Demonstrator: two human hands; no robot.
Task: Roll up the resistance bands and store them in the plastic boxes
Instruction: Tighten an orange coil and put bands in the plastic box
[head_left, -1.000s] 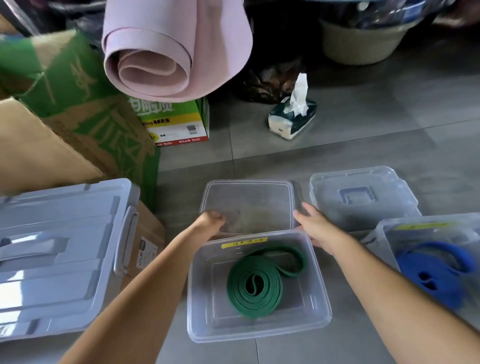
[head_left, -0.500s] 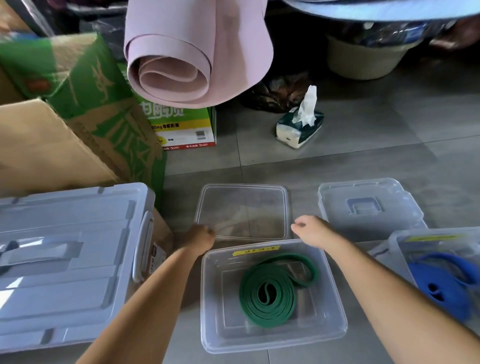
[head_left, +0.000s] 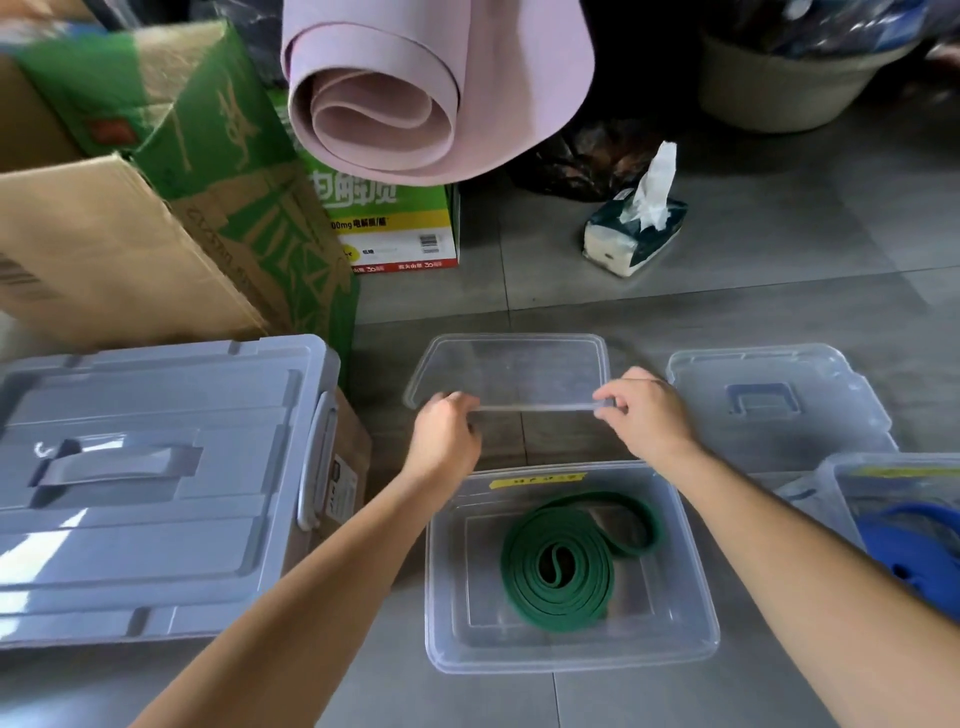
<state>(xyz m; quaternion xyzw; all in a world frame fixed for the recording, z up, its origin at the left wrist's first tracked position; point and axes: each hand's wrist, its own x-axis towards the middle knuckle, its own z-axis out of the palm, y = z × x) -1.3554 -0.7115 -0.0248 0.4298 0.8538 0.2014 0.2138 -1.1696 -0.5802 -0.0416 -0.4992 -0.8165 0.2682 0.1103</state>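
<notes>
A rolled green resistance band (head_left: 563, 564) lies inside an open clear plastic box (head_left: 696, 639) on the floor in front of me. Just beyond the box, a clear lid (head_left: 514, 369) is tilted up off the floor at its near edge. My left hand (head_left: 447, 431) grips the lid's near left corner and my right hand (head_left: 641, 410) pinches its near right corner. A blue resistance band (head_left: 919, 545) sits in a second clear box (head_left: 841, 473) at the right edge, partly cut off.
A second clear lid with a blue handle (head_left: 769, 400) lies right of the held lid. A large grey storage bin (head_left: 150, 483) stands at left, with cardboard boxes (head_left: 130, 249) behind it. A rolled pink mat (head_left: 415, 88) and a tissue pack (head_left: 634, 228) lie farther back.
Both hands have closed on the lid's near corners and raised its near edge off the floor. The view has shifted a little, so the box sits lower in frame.
</notes>
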